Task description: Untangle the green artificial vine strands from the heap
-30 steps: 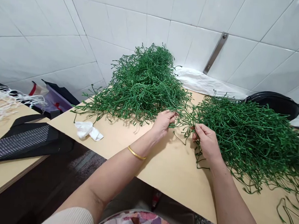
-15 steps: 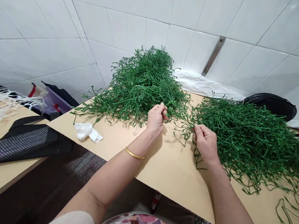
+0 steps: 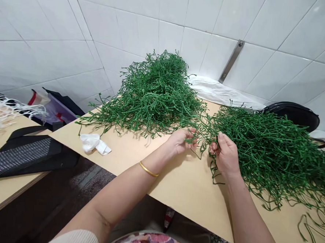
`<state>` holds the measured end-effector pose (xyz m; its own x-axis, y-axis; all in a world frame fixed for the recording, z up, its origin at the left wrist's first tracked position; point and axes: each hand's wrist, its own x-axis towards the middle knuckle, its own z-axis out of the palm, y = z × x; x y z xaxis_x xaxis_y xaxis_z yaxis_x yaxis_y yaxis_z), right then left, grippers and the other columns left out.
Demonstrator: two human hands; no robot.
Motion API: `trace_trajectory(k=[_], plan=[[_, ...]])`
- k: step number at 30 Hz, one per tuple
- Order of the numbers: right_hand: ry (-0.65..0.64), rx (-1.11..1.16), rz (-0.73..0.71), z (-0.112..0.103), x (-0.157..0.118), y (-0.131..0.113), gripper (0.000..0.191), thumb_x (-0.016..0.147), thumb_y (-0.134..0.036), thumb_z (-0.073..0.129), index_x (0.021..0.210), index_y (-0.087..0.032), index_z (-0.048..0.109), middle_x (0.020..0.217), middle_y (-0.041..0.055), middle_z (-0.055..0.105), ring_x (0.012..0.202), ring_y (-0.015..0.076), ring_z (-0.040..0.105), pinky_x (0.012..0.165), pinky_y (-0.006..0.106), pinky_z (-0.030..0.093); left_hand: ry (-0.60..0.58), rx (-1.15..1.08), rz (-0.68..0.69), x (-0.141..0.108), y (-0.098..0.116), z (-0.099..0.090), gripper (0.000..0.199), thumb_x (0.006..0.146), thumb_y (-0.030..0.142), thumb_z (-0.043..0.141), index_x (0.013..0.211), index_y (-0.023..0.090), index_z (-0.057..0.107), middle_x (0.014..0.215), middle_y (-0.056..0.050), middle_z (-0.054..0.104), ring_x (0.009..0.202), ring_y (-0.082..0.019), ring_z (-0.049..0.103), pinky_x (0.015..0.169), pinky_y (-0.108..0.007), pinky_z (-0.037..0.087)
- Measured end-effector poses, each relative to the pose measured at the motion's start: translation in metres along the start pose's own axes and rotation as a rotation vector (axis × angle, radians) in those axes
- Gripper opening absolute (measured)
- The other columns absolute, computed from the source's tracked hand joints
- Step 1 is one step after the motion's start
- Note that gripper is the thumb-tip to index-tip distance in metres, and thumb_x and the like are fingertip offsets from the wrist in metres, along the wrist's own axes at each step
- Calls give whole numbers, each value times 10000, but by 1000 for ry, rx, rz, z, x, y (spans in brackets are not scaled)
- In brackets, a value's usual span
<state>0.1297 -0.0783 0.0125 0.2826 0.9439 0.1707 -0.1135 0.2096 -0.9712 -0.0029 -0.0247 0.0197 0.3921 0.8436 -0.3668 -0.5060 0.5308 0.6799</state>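
Green artificial vine strands are pinched in the closed fingers of the right hand — the left hand is loosely curled against them, grip unclear — the strands run between a heaped pile and a spreading pile, both lying on the pale wooden table

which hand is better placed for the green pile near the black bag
Probably the right: the right hand pinches strands at the edge of that green pile, while the left hand sits nearer the other pile.
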Motion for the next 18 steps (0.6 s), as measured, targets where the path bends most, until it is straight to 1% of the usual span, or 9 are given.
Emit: trace_trajectory(k=[2, 3, 5, 7, 9, 11, 13, 16, 18], plan=[[-6, -15, -7, -1, 0, 0, 334, 755, -471, 581, 614, -199, 447, 505, -62, 392, 448, 71, 371, 435, 218, 311, -50, 149, -35, 0, -4, 0, 270, 554, -76, 450, 674, 142, 556, 592, -12, 551, 460, -91, 476, 461, -234, 405], [-12, -38, -11, -1, 0, -1, 334, 759, -476, 574, 618, -201, 447, 502, -63, 389, 444, 72, 369, 433, 220, 309, -79, 189, -39, 1, -5, 0, 278, 555, -84, 464, 687, 138, 567, 623, -21, 573, 478, -88, 485, 462, -223, 398], [-30, -141, -28, -3, -1, -1, 339, 778, -484, 543, 618, -199, 455, 492, -60, 389, 438, 75, 364, 433, 225, 303, -153, 179, -4, 2, -6, -1, 240, 586, -52, 535, 728, 131, 598, 708, -48, 616, 556, -96, 531, 502, -221, 421], [-44, -301, -67, -4, -2, 0, 347, 806, -480, 504, 612, -194, 468, 479, -55, 397, 442, 80, 361, 442, 231, 296, -261, 117, 20, 3, -6, -3, 160, 619, 42, 624, 752, 131, 615, 773, -65, 636, 656, -118, 573, 569, -239, 457], [-46, -456, -119, -5, -3, 0, 349, 823, -461, 482, 601, -192, 471, 473, -50, 404, 456, 86, 358, 457, 236, 292, -312, 66, 30, 5, -7, -4, 118, 643, 138, 665, 753, 130, 622, 792, -72, 642, 700, -133, 588, 610, -265, 476], [-34, -562, -163, -4, -4, 1, 335, 825, -435, 482, 594, -193, 470, 479, -47, 409, 474, 93, 360, 477, 241, 294, -275, 38, 21, 7, -8, -4, 69, 666, 150, 653, 718, 120, 618, 740, -65, 636, 674, -127, 586, 603, -260, 476], [-21, -617, -185, -3, -4, 2, 302, 817, -405, 492, 603, -192, 478, 498, -43, 418, 496, 99, 369, 499, 245, 301, -196, 3, 10, 8, -9, -4, 10, 693, 122, 616, 687, 119, 609, 671, -46, 622, 622, -110, 574, 572, -237, 463], [-8, -624, -197, -3, -3, 4, 204, 793, -354, 519, 676, -187, 534, 546, -39, 442, 523, 102, 381, 519, 244, 313, -79, -5, -10, 10, -11, -2, 57, 722, 104, 573, 674, 124, 597, 622, -41, 617, 570, -106, 567, 538, -229, 452], [35, -590, -212, -5, -1, 6, 146, 757, -322, 561, 710, -185, 555, 586, -35, 454, 544, 100, 383, 532, 241, 322, -33, 23, -22, 10, -11, -1, 97, 745, 99, 540, 667, 116, 595, 613, -55, 621, 559, -112, 573, 529, -232, 452]])
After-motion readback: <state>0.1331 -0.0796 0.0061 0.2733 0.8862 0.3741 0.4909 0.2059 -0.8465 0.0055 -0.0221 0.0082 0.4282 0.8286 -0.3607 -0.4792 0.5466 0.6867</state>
